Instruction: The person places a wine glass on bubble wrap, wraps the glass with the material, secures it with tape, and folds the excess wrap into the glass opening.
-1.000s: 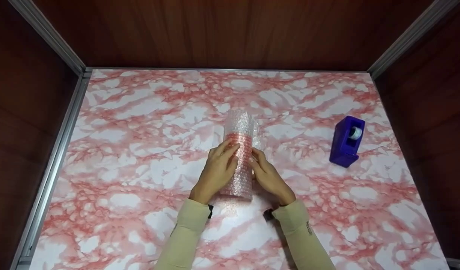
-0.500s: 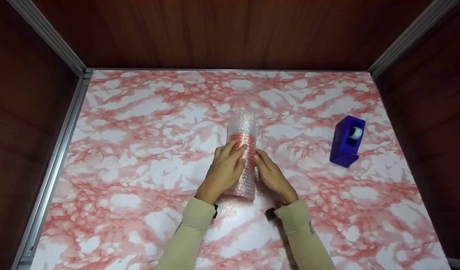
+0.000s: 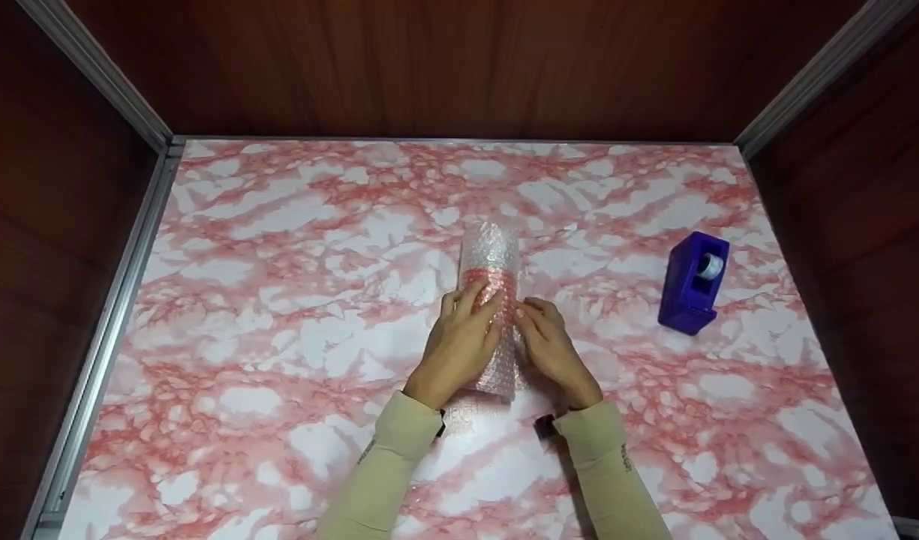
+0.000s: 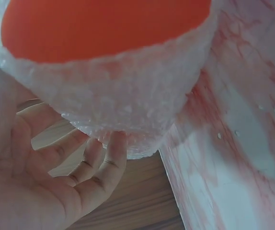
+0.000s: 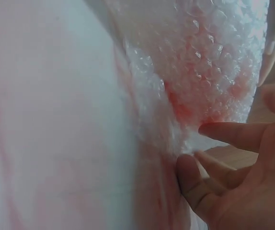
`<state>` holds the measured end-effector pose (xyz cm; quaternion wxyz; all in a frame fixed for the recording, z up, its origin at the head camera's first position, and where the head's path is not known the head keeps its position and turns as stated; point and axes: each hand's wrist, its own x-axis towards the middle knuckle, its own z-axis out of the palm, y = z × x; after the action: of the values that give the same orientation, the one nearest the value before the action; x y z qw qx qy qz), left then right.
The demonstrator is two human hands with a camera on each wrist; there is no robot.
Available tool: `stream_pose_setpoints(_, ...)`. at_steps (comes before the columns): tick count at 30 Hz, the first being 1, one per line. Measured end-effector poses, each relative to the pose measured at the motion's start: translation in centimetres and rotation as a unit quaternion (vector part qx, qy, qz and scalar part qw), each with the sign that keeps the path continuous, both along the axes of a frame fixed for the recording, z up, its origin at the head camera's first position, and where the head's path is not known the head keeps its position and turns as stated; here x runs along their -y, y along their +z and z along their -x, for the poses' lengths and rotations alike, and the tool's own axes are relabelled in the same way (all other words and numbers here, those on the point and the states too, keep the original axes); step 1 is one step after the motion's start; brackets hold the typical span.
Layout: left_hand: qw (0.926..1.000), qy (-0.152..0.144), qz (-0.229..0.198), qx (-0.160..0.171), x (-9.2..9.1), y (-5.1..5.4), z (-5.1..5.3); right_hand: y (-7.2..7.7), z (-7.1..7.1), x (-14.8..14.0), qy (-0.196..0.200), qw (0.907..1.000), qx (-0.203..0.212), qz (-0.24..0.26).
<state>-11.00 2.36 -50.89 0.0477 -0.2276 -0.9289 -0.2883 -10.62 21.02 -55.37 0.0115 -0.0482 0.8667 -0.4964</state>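
A red-orange object wrapped in clear bubble wrap lies as a roll in mid-table, its long side running away from me. In the left wrist view its smooth orange end shows inside the wrap. My left hand lies over the roll's left side and top, fingers curved round it. At the right side, my right hand touches the roll low down with its fingertips. The right wrist view shows its forefinger straight against the wrap, beside a loose flap of it on the table.
A purple tape dispenser with a roll of clear tape stands to the right. The table has a red and white marbled top. Dark wood panels with metal rails enclose its back and sides.
The roll has shifted a little to the right, and both hands have moved with it. The wrap lying flat to its right shows less than before. The tape dispenser has stayed put.
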Motion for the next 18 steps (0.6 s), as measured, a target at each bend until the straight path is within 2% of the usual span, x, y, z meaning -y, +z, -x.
stream_pose_setpoints(4, 0.9999, 0.0, 0.016, 0.003, -0.3, 0.1, -0.1, -0.1, 0.1, -0.3, -0.012, 0.9999, 0.003, -0.011)
stream_pose_setpoints(8, 0.9996, -0.001, 0.027, -0.001, -0.7, 0.2, -0.1, -0.1, 0.3, -0.5, -0.011, 0.9999, -0.001, 0.008)
stream_pose_setpoints(15, 0.9992, 0.001, 0.037, -0.012, -1.2, 0.1, -0.2, 0.0, 0.2, -0.6, -0.028, 0.9965, 0.07, 0.036)
stream_pose_setpoints(18, 0.999, 0.003, 0.04, -0.021, -1.4, 0.0, -0.2, 0.1, -0.1, -0.4, -0.039, 0.9938, 0.087, 0.057)
